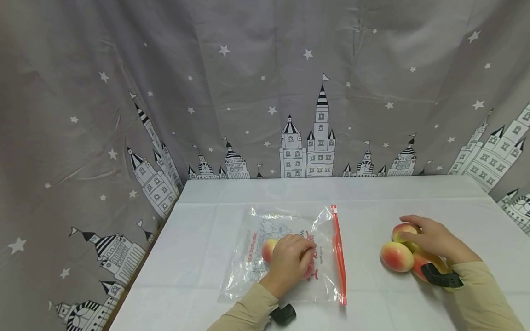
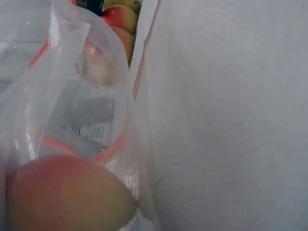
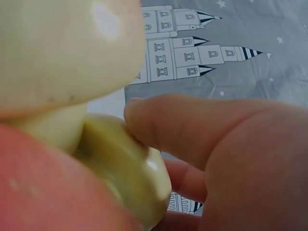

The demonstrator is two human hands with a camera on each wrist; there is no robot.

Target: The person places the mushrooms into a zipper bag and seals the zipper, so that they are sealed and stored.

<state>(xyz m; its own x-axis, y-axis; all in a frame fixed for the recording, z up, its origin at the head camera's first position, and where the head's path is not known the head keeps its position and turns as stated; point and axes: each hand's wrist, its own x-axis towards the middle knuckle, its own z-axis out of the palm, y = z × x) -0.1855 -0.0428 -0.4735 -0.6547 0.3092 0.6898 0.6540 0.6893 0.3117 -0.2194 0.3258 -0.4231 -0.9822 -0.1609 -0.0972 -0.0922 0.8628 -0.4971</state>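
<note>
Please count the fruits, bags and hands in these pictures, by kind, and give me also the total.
Fruits: at least 5, as some are partly hidden
Bag: 1
Left hand and right hand: 2
Total: at least 8

clear bag (image 1: 327, 276), red-yellow fruits (image 1: 268, 250) inside, similar fruits (image 1: 396, 257) clustered apart

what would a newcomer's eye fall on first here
Probably the grey curtain filling the background, printed with pale castles and stars. Next, the clear bag with its bright red edge, lying on the white table under the left hand. Then the red-and-yellow fruits clustered on the table's right side, where the right hand grips one.
</note>
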